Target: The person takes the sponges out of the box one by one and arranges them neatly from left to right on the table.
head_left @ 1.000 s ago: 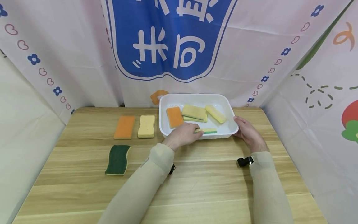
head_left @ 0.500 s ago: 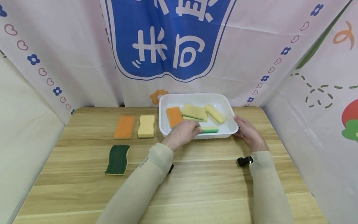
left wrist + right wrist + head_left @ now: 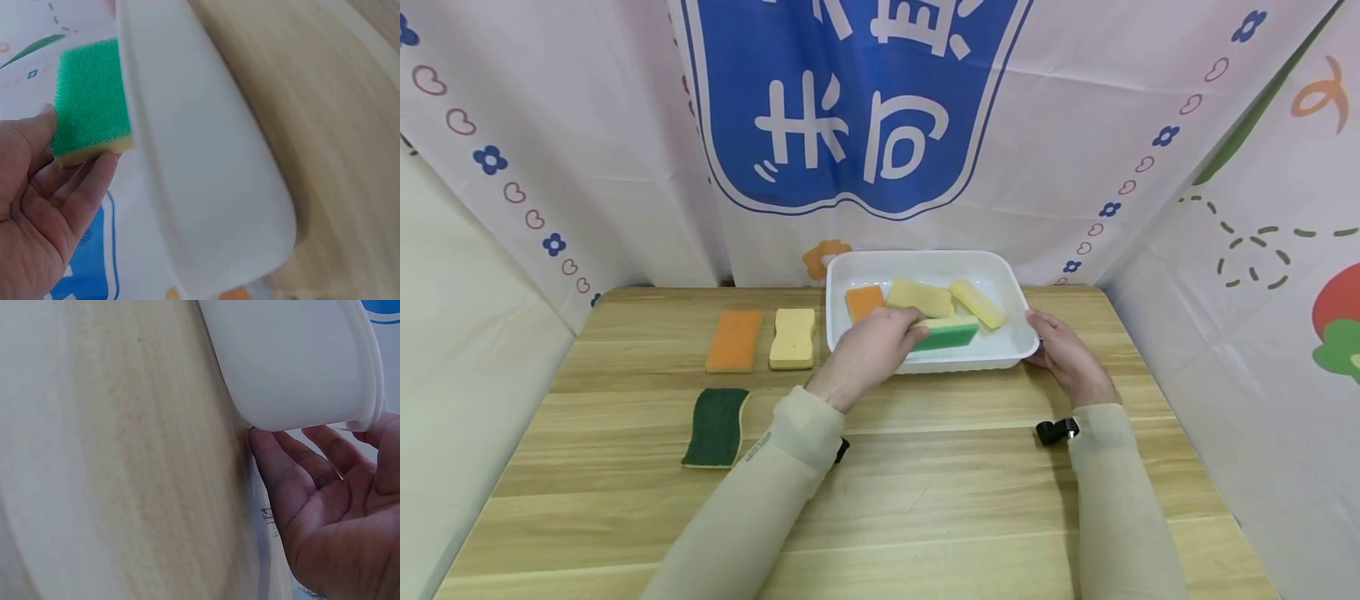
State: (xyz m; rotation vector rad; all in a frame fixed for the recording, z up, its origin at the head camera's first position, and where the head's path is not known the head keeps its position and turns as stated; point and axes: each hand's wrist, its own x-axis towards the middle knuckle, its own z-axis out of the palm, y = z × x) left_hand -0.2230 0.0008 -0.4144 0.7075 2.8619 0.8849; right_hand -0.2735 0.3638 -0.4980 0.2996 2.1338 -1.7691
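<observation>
Between thumb and fingers, my left hand (image 3: 872, 346) pinches a green-and-yellow sponge (image 3: 950, 335) by one end. The sponge stands on edge over the front of a white plastic tub (image 3: 964, 365), its green face toward me. In the left wrist view the green sponge (image 3: 94, 94) shows above the tub's rim. My right hand (image 3: 1071, 358) holds the tub's right front corner; in the right wrist view its thumb is at the rim and its fingers reach the lower side wall. Inside lie an orange sponge (image 3: 865, 302), partly behind my left hand, and yellow sponges (image 3: 921, 297) (image 3: 977, 304).
Left of the tub, on the wooden table (image 3: 940, 500), are an orange sponge (image 3: 734, 342), a pale yellow notched sponge (image 3: 792, 339) and a wavy dark green scouring sponge (image 3: 716, 427). A printed curtain (image 3: 625, 167) hangs right behind the tub.
My left hand has lifted the green-and-yellow sponge from the tub's floor and drawn it slightly left, turning more of its green face into view. My right hand stays at the tub's corner.
</observation>
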